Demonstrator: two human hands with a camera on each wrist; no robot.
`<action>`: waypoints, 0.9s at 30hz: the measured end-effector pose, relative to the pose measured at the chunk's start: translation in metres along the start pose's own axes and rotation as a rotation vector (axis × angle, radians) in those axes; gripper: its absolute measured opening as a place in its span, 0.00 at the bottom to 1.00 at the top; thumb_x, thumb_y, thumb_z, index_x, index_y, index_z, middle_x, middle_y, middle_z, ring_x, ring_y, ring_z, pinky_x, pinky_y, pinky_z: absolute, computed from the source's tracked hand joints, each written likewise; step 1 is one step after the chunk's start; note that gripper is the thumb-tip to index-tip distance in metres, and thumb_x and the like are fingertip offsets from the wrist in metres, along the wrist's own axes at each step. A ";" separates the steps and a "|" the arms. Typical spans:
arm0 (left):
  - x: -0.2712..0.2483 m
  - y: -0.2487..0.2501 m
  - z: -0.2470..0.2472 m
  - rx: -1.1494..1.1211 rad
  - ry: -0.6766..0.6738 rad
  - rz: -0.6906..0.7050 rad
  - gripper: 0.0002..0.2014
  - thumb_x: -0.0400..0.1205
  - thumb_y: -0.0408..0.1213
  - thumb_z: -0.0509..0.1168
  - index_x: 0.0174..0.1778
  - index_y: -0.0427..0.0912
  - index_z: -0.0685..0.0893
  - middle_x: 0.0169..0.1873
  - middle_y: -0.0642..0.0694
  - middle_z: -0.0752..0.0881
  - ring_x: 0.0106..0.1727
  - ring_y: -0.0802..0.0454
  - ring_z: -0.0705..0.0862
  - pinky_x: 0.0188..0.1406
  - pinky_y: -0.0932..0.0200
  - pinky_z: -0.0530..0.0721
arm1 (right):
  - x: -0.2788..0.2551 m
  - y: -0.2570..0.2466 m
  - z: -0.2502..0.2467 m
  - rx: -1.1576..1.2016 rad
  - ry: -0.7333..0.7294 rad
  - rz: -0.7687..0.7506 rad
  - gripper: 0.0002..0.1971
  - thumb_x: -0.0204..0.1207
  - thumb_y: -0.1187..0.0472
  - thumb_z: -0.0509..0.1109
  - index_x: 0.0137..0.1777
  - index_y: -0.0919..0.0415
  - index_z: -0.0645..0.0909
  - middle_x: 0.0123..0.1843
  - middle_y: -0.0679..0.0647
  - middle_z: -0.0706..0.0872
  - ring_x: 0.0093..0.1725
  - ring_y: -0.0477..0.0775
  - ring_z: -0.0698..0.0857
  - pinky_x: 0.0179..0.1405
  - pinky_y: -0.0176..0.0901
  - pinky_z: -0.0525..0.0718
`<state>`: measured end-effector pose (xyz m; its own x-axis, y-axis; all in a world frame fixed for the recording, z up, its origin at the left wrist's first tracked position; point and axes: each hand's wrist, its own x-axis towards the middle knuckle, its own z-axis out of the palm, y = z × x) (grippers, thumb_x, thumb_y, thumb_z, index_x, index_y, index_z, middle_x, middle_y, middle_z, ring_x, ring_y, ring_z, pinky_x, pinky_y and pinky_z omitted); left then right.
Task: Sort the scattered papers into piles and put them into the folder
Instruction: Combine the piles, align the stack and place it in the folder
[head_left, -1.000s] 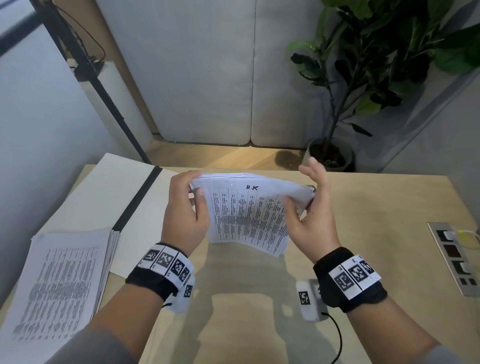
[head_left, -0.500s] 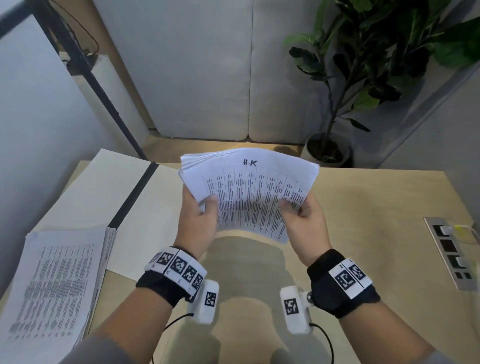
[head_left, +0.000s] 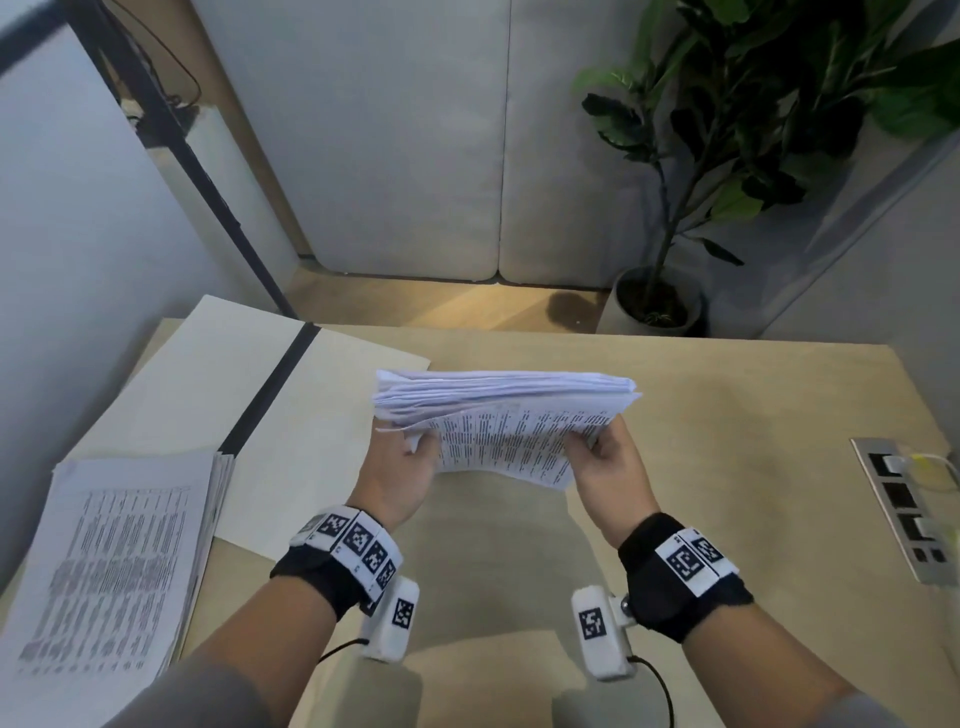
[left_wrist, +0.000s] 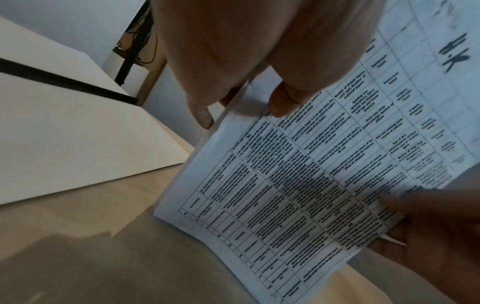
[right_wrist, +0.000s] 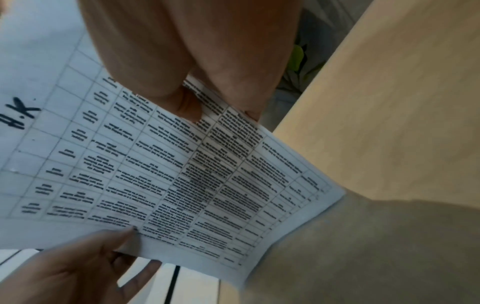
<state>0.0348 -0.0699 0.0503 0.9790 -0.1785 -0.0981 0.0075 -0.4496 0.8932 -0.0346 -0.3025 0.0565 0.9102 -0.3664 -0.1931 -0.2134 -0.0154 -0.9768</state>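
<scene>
Both hands hold a thick stack of printed papers (head_left: 506, 415) above the middle of the wooden table (head_left: 727, 415), tilted so its far edge faces me. My left hand (head_left: 400, 462) grips the stack's left side, thumb on top. My right hand (head_left: 605, 457) grips its right side the same way. The top sheet (left_wrist: 324, 174) is a printed table with handwritten letters near its top; the right wrist view shows the same sheet (right_wrist: 182, 174). An open cream folder (head_left: 208, 395) with a black spine lies at the table's left. A second paper pile (head_left: 109, 561) lies in front of it.
A metal socket panel (head_left: 904, 509) with a plugged cable is set into the table at the right. A potted plant (head_left: 660, 296) stands on the floor beyond the table's far edge. A black stand leg (head_left: 197, 171) rises at the back left.
The stack stood fanned upright facing me half a second ago; now it has tipped forward and down, nearly flat. Both hands stayed on its sides, lower than before.
</scene>
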 end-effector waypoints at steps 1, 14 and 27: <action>-0.001 -0.001 0.001 -0.018 -0.001 0.008 0.18 0.87 0.33 0.62 0.71 0.54 0.83 0.65 0.59 0.86 0.63 0.74 0.82 0.63 0.75 0.77 | -0.002 0.002 0.000 -0.011 -0.010 0.025 0.20 0.87 0.78 0.62 0.76 0.65 0.76 0.67 0.52 0.89 0.68 0.43 0.86 0.77 0.46 0.80; -0.021 0.001 0.015 -0.107 -0.001 -0.012 0.21 0.91 0.39 0.58 0.63 0.77 0.66 0.66 0.72 0.79 0.69 0.76 0.77 0.68 0.65 0.74 | -0.007 0.014 -0.001 -0.012 -0.029 0.084 0.25 0.88 0.78 0.61 0.79 0.54 0.73 0.72 0.49 0.87 0.74 0.48 0.84 0.80 0.50 0.78; -0.033 -0.017 0.018 -0.060 -0.037 -0.059 0.22 0.91 0.36 0.57 0.79 0.59 0.66 0.74 0.56 0.75 0.74 0.62 0.75 0.73 0.62 0.73 | -0.016 0.033 0.001 -0.073 -0.062 0.171 0.22 0.88 0.73 0.64 0.78 0.56 0.75 0.70 0.47 0.88 0.67 0.32 0.84 0.75 0.43 0.79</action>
<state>-0.0017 -0.0717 0.0307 0.9684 -0.1857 -0.1663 0.0781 -0.4076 0.9098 -0.0555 -0.2965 0.0273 0.8781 -0.3116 -0.3631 -0.3898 -0.0260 -0.9205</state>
